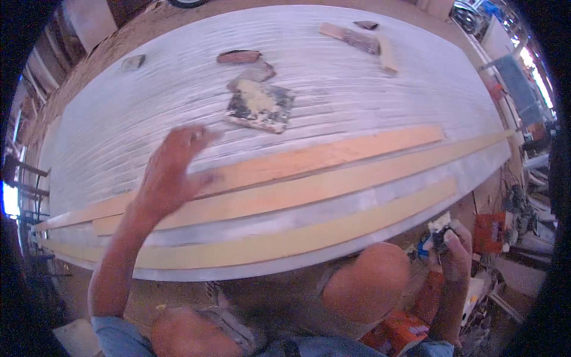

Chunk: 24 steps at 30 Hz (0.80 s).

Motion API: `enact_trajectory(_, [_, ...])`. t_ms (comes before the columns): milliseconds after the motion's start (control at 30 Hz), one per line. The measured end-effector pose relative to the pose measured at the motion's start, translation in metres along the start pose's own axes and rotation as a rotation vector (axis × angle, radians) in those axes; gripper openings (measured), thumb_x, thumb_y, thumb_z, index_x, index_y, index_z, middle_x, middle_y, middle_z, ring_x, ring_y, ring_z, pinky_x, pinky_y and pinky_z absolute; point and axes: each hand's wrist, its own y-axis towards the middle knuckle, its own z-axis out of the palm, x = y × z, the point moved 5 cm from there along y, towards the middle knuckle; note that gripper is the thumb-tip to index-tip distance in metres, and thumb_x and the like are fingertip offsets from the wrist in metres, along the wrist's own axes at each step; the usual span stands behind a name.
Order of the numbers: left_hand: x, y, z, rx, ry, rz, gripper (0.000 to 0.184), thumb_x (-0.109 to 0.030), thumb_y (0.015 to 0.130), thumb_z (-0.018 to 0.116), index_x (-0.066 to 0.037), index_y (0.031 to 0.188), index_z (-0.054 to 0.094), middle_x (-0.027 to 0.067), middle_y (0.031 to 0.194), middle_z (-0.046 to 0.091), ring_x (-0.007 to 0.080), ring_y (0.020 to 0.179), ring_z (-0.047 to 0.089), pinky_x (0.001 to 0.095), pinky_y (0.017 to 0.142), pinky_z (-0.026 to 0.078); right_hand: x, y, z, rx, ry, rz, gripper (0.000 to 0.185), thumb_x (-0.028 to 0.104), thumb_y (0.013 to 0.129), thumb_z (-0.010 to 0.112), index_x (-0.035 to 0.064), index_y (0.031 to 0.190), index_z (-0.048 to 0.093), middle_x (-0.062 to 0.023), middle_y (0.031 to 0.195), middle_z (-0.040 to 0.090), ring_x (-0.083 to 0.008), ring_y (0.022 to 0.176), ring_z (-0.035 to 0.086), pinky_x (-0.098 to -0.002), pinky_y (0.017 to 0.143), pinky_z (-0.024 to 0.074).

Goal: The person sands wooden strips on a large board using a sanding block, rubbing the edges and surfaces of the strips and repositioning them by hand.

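Knees (372, 276) up front, strips (297, 186) already laid out, left hand (178, 169) hung open, right hand (457, 253) gripped some dark pasty thing (439, 236), pale paste (259, 98) still left.

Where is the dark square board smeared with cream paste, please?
In the head view, the board lies upper centre on the streaked whitish tabletop, beyond and right of the left hand.
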Motion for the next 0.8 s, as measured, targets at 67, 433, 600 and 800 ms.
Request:
enact_trajectory(67, [-0.005,-0.042,-0.009,0.082,0.028,-0.067,0.064,-0.026,0.074,0.083,-0.011,0.132,0.061,0.0159,0.124,0.060,0.0359,0.124,0.053,0.0460,0.106,0.044,-0.005,0.014,-0.002,0.185,0.212,0.105,0.039,0.033,0.099,0.055,-0.0037,0.112,0.060,-0.0135,0.082,0.068,-0.0155,0.062,0.061,-0.0291,0.056,0.0481])
enact_trajectory(433, [0.052,-0.094,-0.006,0.075,0.113,-0.047,0.052,-0.010,0.081,0.073,-0.008,0.131,0.060,0.0156,0.120,0.060,0.0360,0.113,0.058,0.0456,0.097,0.050,0.073,0.071,0.149,0.560,-0.038,-0.087,0.031,0.024,0.102,0.052,-0.0021,0.111,0.064,-0.0131,0.090,0.073,-0.0132,0.068,0.064,-0.0293,0.058,0.0509])
enact_trajectory(600, [0.049,-0.101,0.000,0.048,0.211,0.104,0.044,-0.012,0.088,0.065,-0.007,0.131,0.058,0.0180,0.124,0.057,0.0364,0.113,0.058,0.0488,0.097,0.049,0.090,0.080,0.167,0.473,0.009,-0.130,0.030,0.024,0.102,0.053,-0.0021,0.111,0.064,-0.0130,0.092,0.073,-0.0129,0.066,0.064,-0.0286,0.058,0.0512])
enact_trajectory(800, [0.064,-0.094,-0.004,0.046,0.133,0.058,0.043,-0.017,0.086,0.068,-0.006,0.126,0.057,0.0185,0.113,0.063,0.0366,0.106,0.062,0.0501,0.090,0.052,0.102,0.077,0.181,0.455,-0.007,-0.161,0.031,0.026,0.103,0.052,-0.0013,0.113,0.064,-0.0130,0.094,0.072,-0.0131,0.065,0.063,-0.0275,0.059,0.0503])
